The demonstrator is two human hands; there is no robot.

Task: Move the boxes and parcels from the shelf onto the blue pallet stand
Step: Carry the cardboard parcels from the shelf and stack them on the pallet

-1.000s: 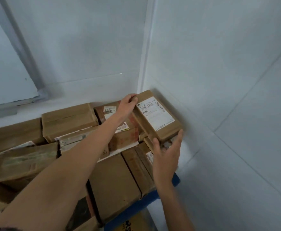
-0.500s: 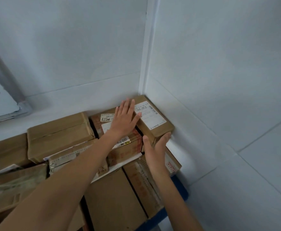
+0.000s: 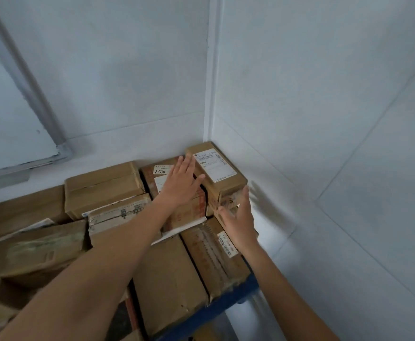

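Cardboard boxes (image 3: 103, 185) are sitting stacked across lower left to center on blue pallet stand (image 3: 226, 301). Left hand (image 3: 181, 185) is lying flat, fingers spread, on a taped box. Labelled box (image 3: 216, 173) is sitting in the corner, center frame. Right hand (image 3: 238, 217) is hovering open beside it.

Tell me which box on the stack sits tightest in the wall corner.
The small box with the large white shipping label, topmost at the far right. It alone sits where the two walls meet; the left hand rests beside it, on the neighbouring red-printed box.
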